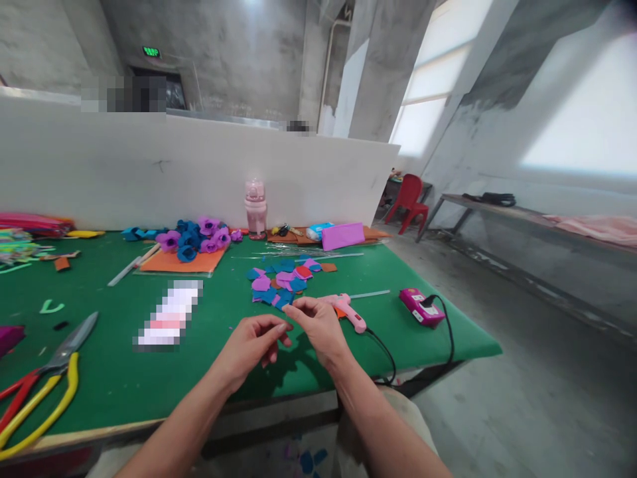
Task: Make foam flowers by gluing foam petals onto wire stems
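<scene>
My left hand point(259, 337) is above the green table with its fingers curled and the thumb against the index finger. Anything in that pinch is too small to make out. Close beside it, my right hand point(321, 326) has its thumb and fingertips drawn together at the near edge of a pile of blue, purple and red foam petals point(283, 279). What those fingertips hold, if anything, is hidden. Just behind the right hand lies a pink hot glue gun point(354, 318) with a glue stick point(371, 294) pointing out of its back.
Large scissors point(62, 358) with red and yellow handles lie at left. Finished purple and blue flowers point(192, 239) rest on orange sheets point(174, 261). A pink bottle point(256, 209) stands against a white partition point(199, 166). A magenta power socket point(421, 307) sits near the right edge, cords trailing.
</scene>
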`<state>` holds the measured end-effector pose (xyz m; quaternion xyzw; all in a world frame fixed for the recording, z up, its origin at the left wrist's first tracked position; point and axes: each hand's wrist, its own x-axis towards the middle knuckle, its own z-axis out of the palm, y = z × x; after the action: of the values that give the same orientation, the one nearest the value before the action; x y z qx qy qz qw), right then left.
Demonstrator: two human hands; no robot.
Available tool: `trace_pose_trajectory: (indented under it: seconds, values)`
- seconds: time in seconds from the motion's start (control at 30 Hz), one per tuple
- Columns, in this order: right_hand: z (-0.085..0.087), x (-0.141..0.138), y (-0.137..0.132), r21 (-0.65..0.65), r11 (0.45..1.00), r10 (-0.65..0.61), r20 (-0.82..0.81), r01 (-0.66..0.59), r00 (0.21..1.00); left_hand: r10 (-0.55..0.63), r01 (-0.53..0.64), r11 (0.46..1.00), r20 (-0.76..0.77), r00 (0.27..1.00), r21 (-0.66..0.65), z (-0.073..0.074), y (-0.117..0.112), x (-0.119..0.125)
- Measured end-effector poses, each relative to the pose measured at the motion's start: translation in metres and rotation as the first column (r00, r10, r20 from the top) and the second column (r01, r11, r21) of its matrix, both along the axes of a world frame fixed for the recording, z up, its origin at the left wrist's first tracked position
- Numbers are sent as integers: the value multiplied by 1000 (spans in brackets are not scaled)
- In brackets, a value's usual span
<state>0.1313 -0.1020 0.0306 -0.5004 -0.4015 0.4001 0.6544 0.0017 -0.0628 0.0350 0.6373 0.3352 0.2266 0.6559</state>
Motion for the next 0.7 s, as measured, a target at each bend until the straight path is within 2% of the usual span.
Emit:
trace_pose_trajectory:
  seconds: [0.17,0.33,0.57,0.7]
  values:
    - [-3,2,1,-7,999,40,25,-40,999,59,-59,998,28,998,6,-6,4,0]
    - [-9,11,5,-60,997,51,-101,-58,994,146,-143,989,79,986,-35,-6,5,1]
    - [-8,2,5,-28,999,35,6,-35,999,104,-104,995,51,993,-2,-10,4,2]
    - [-6,2,4,-34,999,24,42,-23,999,65,-59,995,86,994,-75,-10,2,2]
